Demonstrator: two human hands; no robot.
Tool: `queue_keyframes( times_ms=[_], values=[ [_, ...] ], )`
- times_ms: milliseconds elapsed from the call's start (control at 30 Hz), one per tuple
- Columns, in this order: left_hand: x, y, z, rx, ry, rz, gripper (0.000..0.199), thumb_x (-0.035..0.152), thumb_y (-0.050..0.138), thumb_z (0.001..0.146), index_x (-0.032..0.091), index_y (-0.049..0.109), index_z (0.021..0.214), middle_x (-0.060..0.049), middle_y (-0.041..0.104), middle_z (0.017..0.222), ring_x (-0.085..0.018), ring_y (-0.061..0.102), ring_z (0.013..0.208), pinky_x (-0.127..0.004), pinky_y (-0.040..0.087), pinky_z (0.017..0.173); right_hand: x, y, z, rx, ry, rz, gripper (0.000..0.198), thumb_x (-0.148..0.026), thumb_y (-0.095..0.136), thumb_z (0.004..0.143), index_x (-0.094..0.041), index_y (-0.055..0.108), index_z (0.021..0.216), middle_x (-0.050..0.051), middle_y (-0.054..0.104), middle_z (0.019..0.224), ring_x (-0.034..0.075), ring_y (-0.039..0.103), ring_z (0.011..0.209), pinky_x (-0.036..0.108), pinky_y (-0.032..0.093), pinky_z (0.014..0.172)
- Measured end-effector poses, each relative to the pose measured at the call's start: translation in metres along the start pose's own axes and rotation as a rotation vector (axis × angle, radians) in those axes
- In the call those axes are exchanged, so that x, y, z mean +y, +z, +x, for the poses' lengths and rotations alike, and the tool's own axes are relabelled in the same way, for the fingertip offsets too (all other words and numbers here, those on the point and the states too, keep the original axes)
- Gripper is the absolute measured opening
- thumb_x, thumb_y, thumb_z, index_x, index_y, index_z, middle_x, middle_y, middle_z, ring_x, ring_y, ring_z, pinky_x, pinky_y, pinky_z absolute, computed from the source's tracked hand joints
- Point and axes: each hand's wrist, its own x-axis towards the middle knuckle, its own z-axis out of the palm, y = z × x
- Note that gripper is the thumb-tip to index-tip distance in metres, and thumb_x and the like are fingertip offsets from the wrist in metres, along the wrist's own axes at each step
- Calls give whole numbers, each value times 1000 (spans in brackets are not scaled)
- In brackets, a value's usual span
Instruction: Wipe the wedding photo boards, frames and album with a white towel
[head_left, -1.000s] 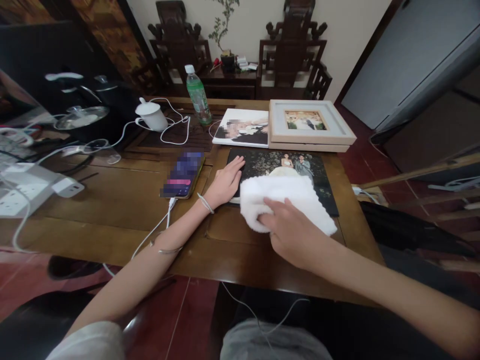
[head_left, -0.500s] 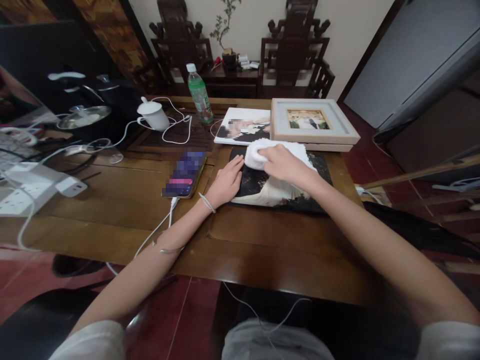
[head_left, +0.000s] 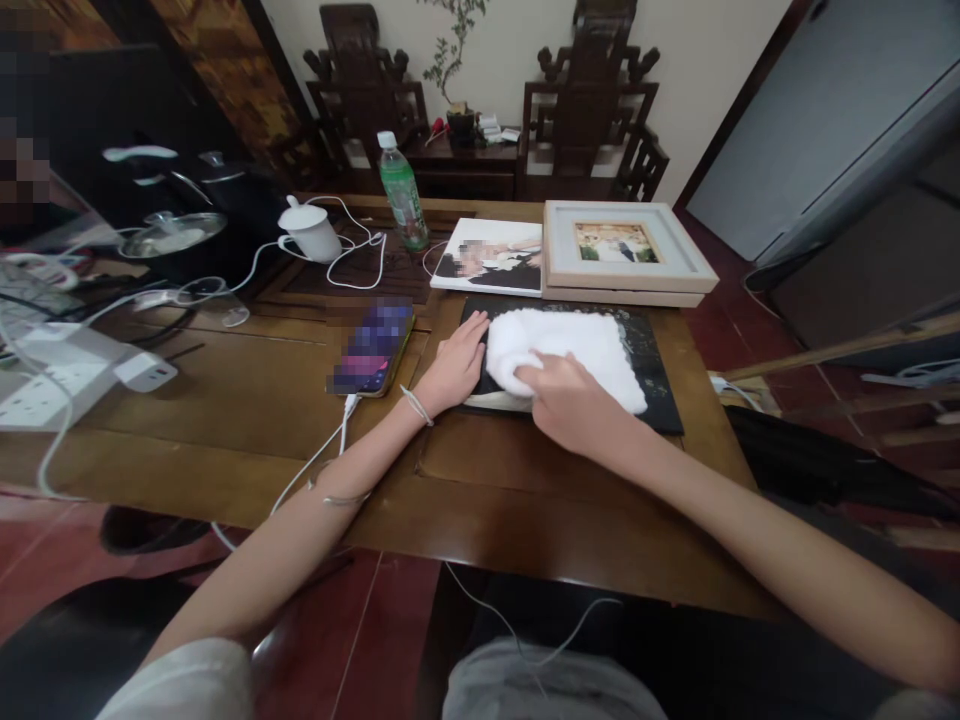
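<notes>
A dark photo panel (head_left: 660, 390) lies flat on the wooden table, much of it covered by a fluffy white cloth (head_left: 577, 345). My right hand (head_left: 574, 400) grips the near left part of the cloth and presses it against the panel. At the panel's left edge rests my left hand (head_left: 457, 360), fingers stretched out, holding nothing. A phone (head_left: 373, 350) with a lit screen and a white charging cable lies left of that hand. Behind the panel are a white-edged photo print (head_left: 491, 255) and a stack of pale picture frames (head_left: 630, 240).
A green-labelled bottle (head_left: 403, 190) and a lidded white cup (head_left: 311, 232) stand toward the back. White power strips (head_left: 60, 375), loose cables and a pot with a glass lid (head_left: 172, 235) fill the left side. Dark carved chairs (head_left: 592, 100) stand by the wall.
My right hand has drawn the white cloth toward me, from the panel's far edge to its middle and near part. The cloth now lies more spread out. My left hand stays in place.
</notes>
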Motion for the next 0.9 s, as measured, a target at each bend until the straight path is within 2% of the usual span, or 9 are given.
queue_keyframes(
  times_ms=[100, 233, 367, 433, 500, 600, 700, 800, 900],
  values=[
    [2, -1, 0, -8, -11, 29, 49, 24, 29, 98, 9, 43, 142, -18, 37, 156, -26, 29, 148, -52, 28, 119, -16, 3, -35, -51, -79, 35, 42, 1, 36, 75, -14, 66, 100, 20, 65, 114, 31, 58, 110, 49, 38, 95],
    [1, -1, -1, -10, 8, 37, 49, 24, 29, 98, 9, 42, 143, -17, 36, 157, -25, 29, 148, -51, 26, 120, -22, 0, -57, -108, -130, 74, 38, -1, 39, 72, -17, 68, 92, 18, 66, 112, 31, 59, 107, 46, 41, 91],
    [-1, 0, -2, 1, 11, 28, 47, 23, 30, 98, 13, 43, 143, -15, 38, 156, -24, 30, 148, -51, 27, 119, -4, -7, -40, -85, -41, 81, 33, -4, 41, 73, -18, 66, 89, 12, 67, 90, 23, 58, 76, 34, 40, 69],
    [-1, 1, -1, 8, 1, 21, 47, 23, 30, 98, 12, 44, 142, -16, 39, 156, -24, 30, 148, -51, 27, 119, 8, -11, -19, -52, 2, 79, 32, -5, 41, 74, -18, 66, 90, 11, 65, 82, 22, 55, 71, 32, 36, 63],
    [0, 2, -1, 23, -6, 1, 47, 25, 30, 99, 12, 45, 142, -16, 39, 155, -25, 31, 148, -52, 28, 119, 18, -14, 6, -3, 36, 58, 33, -4, 41, 74, -17, 66, 92, 12, 66, 83, 22, 55, 72, 32, 34, 62],
    [2, 0, 0, 86, 29, -63, 47, 31, 30, 101, 15, 45, 142, -14, 45, 152, -24, 36, 145, -49, 30, 119, 23, -14, 39, 95, 66, 19, 36, -3, 40, 76, -15, 67, 98, 15, 68, 90, 24, 58, 77, 33, 35, 67],
    [7, -6, 0, 216, 67, -142, 48, 40, 28, 103, 17, 49, 140, -12, 53, 146, -22, 46, 139, -44, 33, 118, 14, -5, 55, 134, 12, 29, 41, -3, 40, 78, -14, 67, 106, 17, 69, 101, 26, 60, 90, 36, 39, 76],
    [11, -13, -1, 322, 14, -224, 53, 48, 26, 104, 15, 50, 139, -13, 54, 145, -22, 51, 134, -40, 37, 116, 1, 8, 50, 97, -107, 49, 43, -4, 40, 78, -16, 67, 109, 18, 66, 112, 30, 58, 106, 45, 39, 92],
    [12, -17, -1, 330, -26, -264, 59, 52, 24, 104, 13, 51, 139, -14, 54, 145, -21, 51, 135, -39, 38, 115, -7, 17, 27, 66, -245, 77, 39, -3, 40, 75, -16, 69, 100, 18, 64, 114, 29, 55, 113, 51, 33, 101]
  ],
)
